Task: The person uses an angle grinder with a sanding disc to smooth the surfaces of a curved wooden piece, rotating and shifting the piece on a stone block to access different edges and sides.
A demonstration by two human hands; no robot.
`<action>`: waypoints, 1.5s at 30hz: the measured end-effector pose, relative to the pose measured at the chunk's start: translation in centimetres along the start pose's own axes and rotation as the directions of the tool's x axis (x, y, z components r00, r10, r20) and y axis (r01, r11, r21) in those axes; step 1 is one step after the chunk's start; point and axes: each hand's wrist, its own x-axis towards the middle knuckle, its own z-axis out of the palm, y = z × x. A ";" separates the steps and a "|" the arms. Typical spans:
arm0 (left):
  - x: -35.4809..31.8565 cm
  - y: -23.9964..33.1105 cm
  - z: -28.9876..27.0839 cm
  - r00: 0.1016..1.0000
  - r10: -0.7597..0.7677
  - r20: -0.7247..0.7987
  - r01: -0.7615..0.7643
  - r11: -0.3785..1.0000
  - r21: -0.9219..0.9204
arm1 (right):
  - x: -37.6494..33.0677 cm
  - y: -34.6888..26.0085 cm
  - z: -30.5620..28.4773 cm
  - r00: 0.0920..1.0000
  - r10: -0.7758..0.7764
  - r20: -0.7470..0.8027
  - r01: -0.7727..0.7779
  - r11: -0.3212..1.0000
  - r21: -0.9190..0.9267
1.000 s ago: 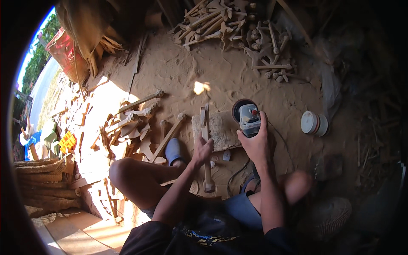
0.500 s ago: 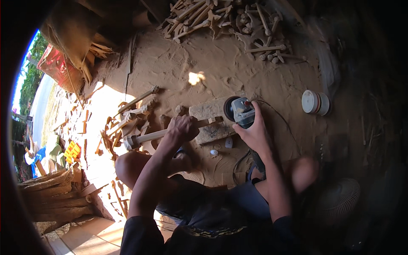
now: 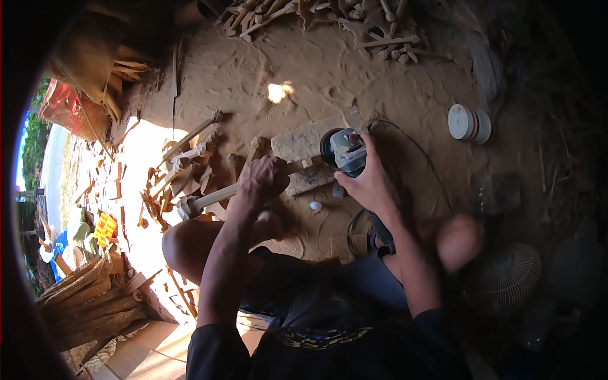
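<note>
I sit on sawdust-covered ground. My left hand grips a long pale wooden piece that lies nearly level, one end resting on a flat wooden block. My right hand holds a grey angle grinder, its dark disc close to the end of the wooden piece on the block. The grinder's cable loops off to the right.
A heap of carved wooden pieces lies at the top. More offcuts sit at the left in sunlight. A white round container stands at the right, a white fan at the lower right, stacked planks at the lower left.
My left hand has lifted the wooden piece from an upright position by my leg, turned it level and set its end on the block. The grinder has come down beside it.
</note>
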 end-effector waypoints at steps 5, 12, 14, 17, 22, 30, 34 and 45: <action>0.7 0.6 -0.8 0.996 -0.027 0.090 0.026 1.000 0.012 | 0.1 0.9 0.1 0.999 -0.029 -0.038 0.023 0.990 -0.138; 0.5 -0.3 -0.1 1.000 -0.027 -0.012 0.027 1.000 -0.015 | 0.0 -0.7 -0.3 0.994 0.099 0.044 -0.101 0.993 0.068; 0.7 -0.1 -0.3 0.998 -0.040 0.043 0.040 0.999 0.006 | -0.1 -1.0 -0.5 0.992 0.110 0.063 -0.116 0.989 0.089; 0.5 -1.1 0.4 0.998 -0.049 0.036 0.048 0.999 0.021 | -0.1 -1.2 -0.4 0.983 0.143 0.116 -0.151 0.987 0.057; 1.2 -0.4 0.3 0.990 -0.079 0.113 0.074 0.996 0.053 | -0.4 1.5 1.0 0.997 -0.045 -0.066 0.041 0.997 -0.067; 0.3 -0.9 0.3 1.000 -0.014 0.014 0.014 1.000 0.028 | 0.0 -1.5 -0.4 0.991 0.106 0.080 -0.105 0.994 -0.009; 0.4 -0.4 0.7 1.000 -0.013 0.012 0.013 1.000 0.008 | -0.1 -1.6 -0.7 0.966 0.214 0.142 -0.218 0.976 0.013; 0.0 -0.8 1.1 0.996 0.021 -0.092 -0.019 1.000 0.020 | 0.2 -1.7 -0.6 0.985 0.127 0.114 -0.130 0.991 0.021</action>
